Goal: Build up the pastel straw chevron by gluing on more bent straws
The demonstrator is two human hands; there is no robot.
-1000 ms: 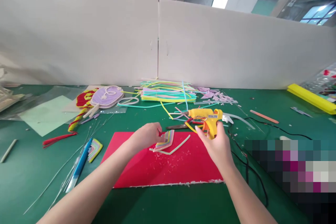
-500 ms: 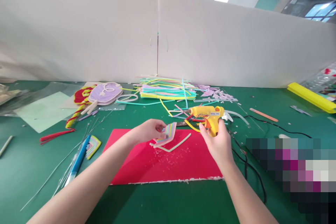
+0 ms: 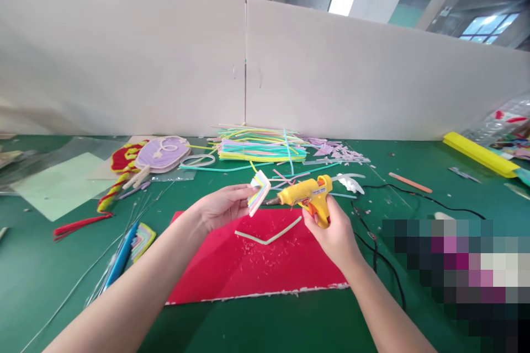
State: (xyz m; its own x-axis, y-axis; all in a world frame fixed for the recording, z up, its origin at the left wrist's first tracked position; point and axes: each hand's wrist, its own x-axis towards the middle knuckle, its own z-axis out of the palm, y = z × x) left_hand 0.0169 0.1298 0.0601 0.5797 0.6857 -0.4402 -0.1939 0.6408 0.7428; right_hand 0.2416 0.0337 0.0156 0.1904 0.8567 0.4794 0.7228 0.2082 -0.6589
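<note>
My left hand [image 3: 226, 207] pinches a small striped piece [image 3: 259, 193] made of pastel strips bent into a V and laid side by side. In my right hand [image 3: 331, 226] is a yellow hot glue gun [image 3: 306, 192], gripped by its handle. Its nozzle points left, close to the striped piece; whether they touch I cannot tell. Below, a pale green bent strip [image 3: 267, 242] lies in a wide V on the red board [image 3: 215, 270], among small scraps. A similar striped piece [image 3: 143, 240] rests at the left beside a blue-handled tool [image 3: 122, 262].
Behind the hands lies a pile of coloured strips [image 3: 260, 149], with purple scraps [image 3: 343, 150] to its right. A purple fan-shaped craft piece [image 3: 163, 153] lies back left. The black cord [image 3: 393, 265] runs along the right. A white partition [image 3: 372, 77] closes off the back.
My left hand has raised and turned the striped piece, its edge now towards the nozzle. The glue gun has moved left and tilted, nozzle lower. The view has shifted slightly.
</note>
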